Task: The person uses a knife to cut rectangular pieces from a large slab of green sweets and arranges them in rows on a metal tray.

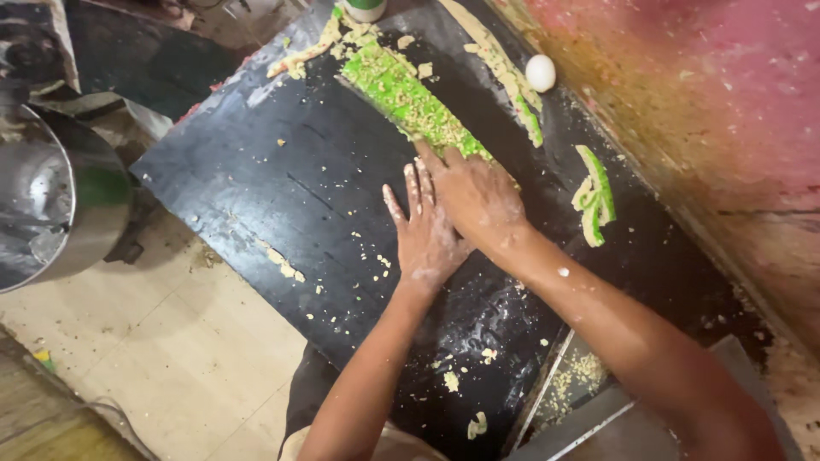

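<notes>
The green nut-coated roll (pixel 408 98) is lying across the far middle of the black bench (pixel 256 188), slanting from the far edge toward the centre, with its near end tucked under the person's hands. To the far left, off the bench, a steel bowl (pixel 51 205) is sitting above the tiled floor (pixel 171 350). Moving right, the left hand (pixel 425 235) is resting flat on the bench, fingers spread and gripping nothing, just beside the roll's near end. The right hand (pixel 474 192) is pressing open-palmed on that end, overlapping the left, also holding nothing. Further right, a pale strip of trimmings (pixel 504 72) is running along the far right edge, a white egg-shaped ball (pixel 540 72) is sitting beside it, and a curled green-and-cream offcut (pixel 595 198) is lying near the right edge. Judging by the pose, rolling well is calling for even, light pressure from both flat palms, so the log is keeping one thickness and the crumbs are staying pressed in rather than shedding.
</notes>
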